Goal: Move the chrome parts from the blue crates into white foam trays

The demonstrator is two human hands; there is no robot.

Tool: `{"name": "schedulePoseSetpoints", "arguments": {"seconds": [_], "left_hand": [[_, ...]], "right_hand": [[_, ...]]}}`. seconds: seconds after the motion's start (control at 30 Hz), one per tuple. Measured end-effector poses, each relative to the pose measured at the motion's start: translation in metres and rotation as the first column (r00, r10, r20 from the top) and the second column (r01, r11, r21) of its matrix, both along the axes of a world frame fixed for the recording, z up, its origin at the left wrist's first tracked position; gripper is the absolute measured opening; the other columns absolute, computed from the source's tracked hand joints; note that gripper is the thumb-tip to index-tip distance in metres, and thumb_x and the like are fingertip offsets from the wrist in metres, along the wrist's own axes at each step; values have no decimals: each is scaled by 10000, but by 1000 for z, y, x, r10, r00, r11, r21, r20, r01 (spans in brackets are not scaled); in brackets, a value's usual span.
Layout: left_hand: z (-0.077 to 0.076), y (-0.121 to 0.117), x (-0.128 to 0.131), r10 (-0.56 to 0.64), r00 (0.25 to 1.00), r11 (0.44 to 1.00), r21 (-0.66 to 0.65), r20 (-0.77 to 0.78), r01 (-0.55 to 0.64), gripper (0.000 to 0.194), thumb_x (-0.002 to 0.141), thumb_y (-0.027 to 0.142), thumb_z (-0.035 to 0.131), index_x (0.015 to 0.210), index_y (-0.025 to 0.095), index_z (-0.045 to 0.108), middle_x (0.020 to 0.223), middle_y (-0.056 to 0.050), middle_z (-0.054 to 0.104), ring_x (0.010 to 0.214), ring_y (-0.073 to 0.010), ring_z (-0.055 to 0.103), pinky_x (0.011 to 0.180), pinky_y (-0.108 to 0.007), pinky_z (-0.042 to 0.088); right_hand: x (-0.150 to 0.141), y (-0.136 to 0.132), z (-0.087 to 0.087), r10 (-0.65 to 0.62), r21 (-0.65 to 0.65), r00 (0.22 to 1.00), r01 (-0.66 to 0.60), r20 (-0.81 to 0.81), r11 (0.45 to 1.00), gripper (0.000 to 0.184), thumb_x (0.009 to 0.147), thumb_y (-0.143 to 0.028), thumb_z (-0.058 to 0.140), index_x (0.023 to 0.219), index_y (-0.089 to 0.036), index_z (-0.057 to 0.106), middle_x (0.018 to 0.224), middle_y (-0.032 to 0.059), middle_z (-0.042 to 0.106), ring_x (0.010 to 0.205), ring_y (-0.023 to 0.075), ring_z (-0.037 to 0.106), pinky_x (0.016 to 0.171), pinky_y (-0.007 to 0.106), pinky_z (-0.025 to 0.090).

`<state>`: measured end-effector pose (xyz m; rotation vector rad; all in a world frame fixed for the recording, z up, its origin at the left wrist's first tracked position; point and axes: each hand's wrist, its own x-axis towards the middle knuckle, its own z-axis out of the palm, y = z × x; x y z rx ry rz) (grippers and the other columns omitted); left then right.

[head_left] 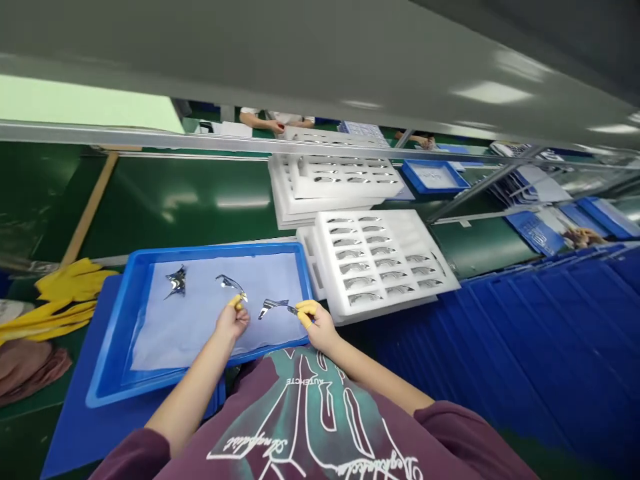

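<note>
A loose chrome curved piece (176, 281) lies on white sheet (175, 333) in a blue plastic tray (210, 251). The left hand (233, 320), yellow-capped fingers (235, 301) closed, pinches a second piece's (225, 281) tip; the right hand (317, 323) pinches a third piece's (274, 307) end.

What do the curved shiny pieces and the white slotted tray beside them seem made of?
The curved mirror-bright pieces look like polished or chrome-plated metal: they throw sharp reflections, though plated plastic can't be ruled out. The white slotted tray looks like moulded foam, matt with thick soft-looking edges.
</note>
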<state>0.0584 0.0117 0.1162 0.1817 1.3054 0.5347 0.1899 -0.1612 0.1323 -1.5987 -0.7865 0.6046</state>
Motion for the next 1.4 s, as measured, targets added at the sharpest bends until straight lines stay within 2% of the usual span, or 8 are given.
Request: {"name": "schedulePoseSetpoints", "arguments": {"seconds": [0.17, 0.43, 0.53, 0.67, 0.77, 0.9, 1.2, 1.4], "left_hand": [[23, -51, 33, -97, 923, 992, -40, 373, 120, 225, 836, 112, 577, 685, 167, 418, 493, 91, 313, 334, -23, 206, 374, -166, 175], [79, -82, 103, -278, 854, 954, 26, 440, 297, 111, 852, 120, 593, 766, 135, 525, 497, 89, 333, 352, -20, 212, 390, -162, 179], [88, -101, 130, -319, 829, 942, 56, 459, 331, 138, 803, 130, 653, 770, 142, 519, 511, 93, 326, 361, -19, 209, 399, -163, 181], [90, -126, 154, -383, 817, 914, 46, 431, 404, 224, 766, 144, 694, 723, 152, 475, 519, 89, 318, 379, -23, 204, 411, -166, 188], [90, -138, 167, -413, 823, 903, 56, 390, 426, 265, 740, 162, 732, 713, 153, 468, 526, 87, 322, 394, -22, 205, 424, -166, 194], [89, -151, 185, -390, 850, 919, 93, 355, 383, 239, 734, 185, 741, 752, 148, 506, 534, 84, 349, 405, -22, 213, 434, -167, 199], [81, -178, 206, -360, 879, 932, 74, 312, 355, 298, 696, 226, 784, 749, 147, 502, 554, 76, 401, 420, -20, 221, 441, -170, 192], [81, -186, 211, -330, 902, 944, 80, 277, 320, 300, 693, 242, 789, 731, 146, 507, 544, 74, 404, 426, -22, 232, 447, -168, 202]], "right_hand": [[33, -2, 27, -49, 104, 998, 44, 39, 994, 204, 787, -387, 608, 663, -230, 648, 869, 65, 696, 859, 183, 628, 808, 352, 504], [170, -26, 76, -499, 288, 856, 447, 136, 847, 244, 786, -441, 588, 721, -207, 606, 786, 41, 576, 806, 175, 538, 801, 344, 468], [231, -53, 80, -579, 243, 788, 531, 211, 812, 263, 790, -444, 559, 744, -190, 609, 787, 41, 578, 782, 169, 541, 787, 336, 473], [305, -97, 69, -744, 171, 607, 731, 278, 660, 319, 840, -431, 476, 820, -164, 649, 806, 58, 607, 798, 176, 582, 779, 326, 481], [345, -121, 56, -623, -4, 707, 662, 336, 749, 284, 796, -394, 546, 825, -152, 691, 818, 66, 657, 804, 184, 605, 759, 312, 484], [379, -127, 50, -283, -284, 918, 360, 278, 889, 191, 704, -308, 628, 734, -142, 718, 717, 41, 677, 729, 172, 595, 688, 287, 468], [431, -92, 47, 13, -466, 996, 31, 91, 884, 75, 633, -201, 670, 640, -136, 706, 697, 42, 700, 667, 144, 598, 588, 227, 446], [450, -94, 27, 159, -518, 961, -21, 224, 855, 108, 649, -219, 623, 641, -155, 711, 601, 1, 637, 598, 116, 511, 523, 219, 368]]}}
